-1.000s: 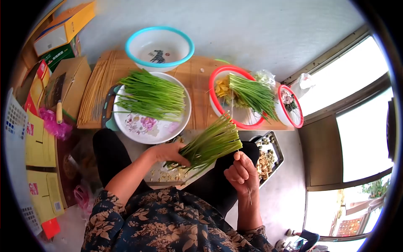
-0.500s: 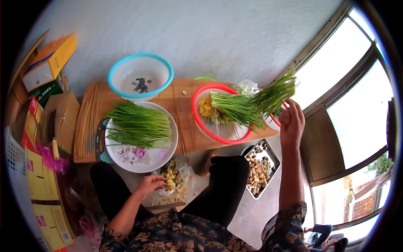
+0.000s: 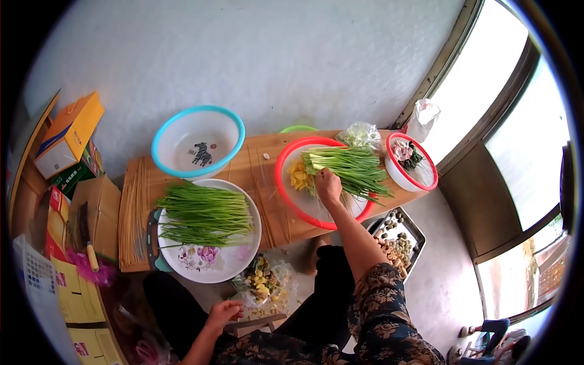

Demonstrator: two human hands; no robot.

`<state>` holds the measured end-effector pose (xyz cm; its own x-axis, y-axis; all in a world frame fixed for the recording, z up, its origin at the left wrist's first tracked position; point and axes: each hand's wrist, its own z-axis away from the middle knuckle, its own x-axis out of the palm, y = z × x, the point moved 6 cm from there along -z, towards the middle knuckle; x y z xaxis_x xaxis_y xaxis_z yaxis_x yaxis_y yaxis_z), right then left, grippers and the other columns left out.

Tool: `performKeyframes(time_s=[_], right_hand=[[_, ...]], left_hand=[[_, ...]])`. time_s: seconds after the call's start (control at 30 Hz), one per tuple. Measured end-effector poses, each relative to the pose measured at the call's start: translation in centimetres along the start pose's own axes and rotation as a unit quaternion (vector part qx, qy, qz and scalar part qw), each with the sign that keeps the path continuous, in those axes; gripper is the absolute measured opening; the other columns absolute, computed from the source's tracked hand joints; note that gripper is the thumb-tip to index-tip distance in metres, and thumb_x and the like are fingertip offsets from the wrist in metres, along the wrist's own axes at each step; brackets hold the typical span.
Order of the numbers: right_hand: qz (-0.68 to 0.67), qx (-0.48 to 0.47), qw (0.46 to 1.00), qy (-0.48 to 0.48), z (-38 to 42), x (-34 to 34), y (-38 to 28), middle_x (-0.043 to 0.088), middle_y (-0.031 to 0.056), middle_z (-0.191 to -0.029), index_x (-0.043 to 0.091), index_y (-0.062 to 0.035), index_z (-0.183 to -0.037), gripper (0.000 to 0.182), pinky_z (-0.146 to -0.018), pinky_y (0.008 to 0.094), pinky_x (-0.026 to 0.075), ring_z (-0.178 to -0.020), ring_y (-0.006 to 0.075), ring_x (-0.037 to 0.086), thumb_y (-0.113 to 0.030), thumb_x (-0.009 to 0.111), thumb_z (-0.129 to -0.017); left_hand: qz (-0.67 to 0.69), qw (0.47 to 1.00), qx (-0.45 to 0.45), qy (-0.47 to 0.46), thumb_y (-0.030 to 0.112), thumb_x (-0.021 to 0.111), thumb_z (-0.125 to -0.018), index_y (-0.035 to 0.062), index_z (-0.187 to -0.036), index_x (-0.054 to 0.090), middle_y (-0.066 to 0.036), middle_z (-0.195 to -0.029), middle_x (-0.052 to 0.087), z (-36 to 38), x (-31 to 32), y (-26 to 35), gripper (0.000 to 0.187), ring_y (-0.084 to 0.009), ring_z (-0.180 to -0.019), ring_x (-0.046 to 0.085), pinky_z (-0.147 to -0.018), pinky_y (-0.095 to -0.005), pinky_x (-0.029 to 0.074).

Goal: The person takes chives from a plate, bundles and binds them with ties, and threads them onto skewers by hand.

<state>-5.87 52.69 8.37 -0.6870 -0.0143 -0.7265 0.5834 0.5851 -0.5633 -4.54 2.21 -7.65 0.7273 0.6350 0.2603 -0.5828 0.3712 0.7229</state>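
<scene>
My right hand is closed at the cut-end side of a bundle of green garlic chives, which lies across the red-rimmed basin. Yellow slices sit in that basin, left of the hand. My left hand is low over my lap, fingers loosely bent and apart, with nothing visible in them. Near it on the floor is a plastic bag with yellowish scraps. More garlic chives lie on a white floral plate.
The wooden bench also bears thin skewers, a blue-rimmed basin, a small red-rimmed basin and a bagged vegetable. A metal tray of food pieces is on the floor. A knife is by the boxes at left.
My right hand has moved left and down from the right side, and the chives it held up now lie in the red-rimmed basin. My left hand has drawn back from the scrap bag.
</scene>
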Motion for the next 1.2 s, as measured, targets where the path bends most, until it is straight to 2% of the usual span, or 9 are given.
performKeyframes(time_s=[0.53,0.63,0.7,0.8,0.87,0.93,1.0,1.1,1.2], right_hand=[[-0.021,0.019,0.996,-0.087,1.5,0.7,-0.1,0.066,0.0223,-0.085,0.062,-0.0085,-0.094,0.026,-0.077,0.0493,0.047,-0.086,0.0411,0.062,-0.031,0.051,-0.088],[-0.012,0.014,0.997,-0.077,1.9,-0.5,-0.4,0.065,0.0188,-0.084,0.062,-0.0062,-0.092,0.025,-0.073,0.0455,0.048,-0.083,0.0375,0.062,-0.029,0.055,-0.085],[0.007,-0.054,0.998,-0.033,2.4,-2.5,-1.5,0.064,0.0187,-0.09,0.059,-0.0099,-0.096,0.023,-0.074,0.0487,0.047,-0.085,0.0396,0.061,-0.03,0.054,-0.086],[-0.047,-0.147,0.988,0.016,5.1,-6.7,-5.4,0.061,0.0153,-0.093,0.058,-0.0062,-0.102,0.018,-0.07,0.0395,0.047,-0.08,0.0315,0.061,-0.018,0.057,-0.088],[-0.083,-0.163,0.983,-0.006,7.5,-7.7,-7.5,0.062,0.0153,-0.088,0.059,-0.005,-0.096,0.015,-0.068,0.0375,0.048,-0.076,0.03,0.062,-0.017,0.057,-0.089],[-0.111,-0.17,0.975,-0.085,10.7,-7.0,-8.4,0.064,0.0161,-0.083,0.061,-0.0082,-0.09,0.01,-0.065,0.0442,0.048,-0.076,0.0362,0.062,-0.017,0.057,-0.088],[-0.069,-0.135,0.973,-0.174,13.6,-4.8,-7.9,0.063,0.0177,-0.075,0.062,-0.0085,-0.087,0.013,-0.064,0.0459,0.048,-0.074,0.0371,0.062,-0.02,0.058,-0.087],[-0.034,-0.163,0.962,-0.216,16.7,-1.7,-7.1,0.064,0.0172,-0.074,0.062,-0.008,-0.086,0.016,-0.065,0.0473,0.048,-0.074,0.0368,0.063,-0.024,0.057,-0.086],[0.033,-0.124,0.945,-0.3,18.9,2.4,-5.1,0.065,0.0169,-0.075,0.061,-0.0078,-0.085,0.017,-0.066,0.0481,0.049,-0.073,0.0368,0.063,-0.025,0.057,-0.084]], left_hand=[[-0.096,0.995,-0.007,0.023,0.017,0.061,-0.09,-0.0002,-0.114,0.062,-0.007,-0.094,0.068,-1.6,0.4,-0.9,0.029,-0.0151,-0.079,0.066,-0.068,-0.0274,0.05],[-0.097,0.995,0.01,0.02,0.016,0.061,-0.09,-0.0012,-0.112,0.063,-0.006,-0.092,0.067,-1.8,0.3,-1.0,0.028,-0.0142,-0.077,0.065,-0.066,-0.0267,0.049],[-0.092,0.995,0.014,0.019,0.015,0.061,-0.089,-0.0019,-0.111,0.063,-0.006,-0.091,0.067,-1.9,0.5,-1.3,0.028,-0.0134,-0.077,0.065,-0.066,-0.0262,0.049],[-0.11,0.992,0.061,0.008,0.015,0.062,-0.089,-0.0033,-0.108,0.063,-0.005,-0.088,0.067,-1.9,0.6,-1.3,0.027,-0.0114,-0.075,0.063,-0.065,-0.0253,0.048],[-0.135,0.989,0.065,-0.016,0.015,0.06,-0.092,-0.0011,-0.109,0.062,-0.005,-0.092,0.066,-2.1,1.0,-1.1,0.024,-0.0113,-0.079,0.063,-0.07,-0.0262,0.05],[-0.134,0.988,0.069,-0.025,0.015,0.06,-0.091,-0.0012,-0.11,0.062,-0.005,-0.091,0.066,-2.3,1.0,-1.3,0.025,-0.0108,-0.079,0.063,-0.069,-0.0259,0.05],[-0.134,0.987,0.079,-0.035,0.015,0.06,-0.091,-0.0013,-0.11,0.062,-0.004,-0.091,0.066,-2.3,1.4,-0.8,0.025,-0.0103,-0.079,0.063,-0.069,-0.0255,0.05],[-0.146,0.985,0.08,-0.039,0.015,0.06,-0.091,-0.0011,-0.112,0.062,-0.003,-0.09,0.066,-2.0,1.7,-0.6,0.026,-0.0096,-0.077,0.063,-0.068,-0.0245,0.05],[-0.166,0.982,0.081,-0.023,0.015,0.059,-0.091,-0.001,-0.112,0.062,-0.003,-0.09,0.067,-1.8,1.4,-0.6,0.026,-0.0093,-0.077,0.062,-0.068,-0.0242,0.049]])
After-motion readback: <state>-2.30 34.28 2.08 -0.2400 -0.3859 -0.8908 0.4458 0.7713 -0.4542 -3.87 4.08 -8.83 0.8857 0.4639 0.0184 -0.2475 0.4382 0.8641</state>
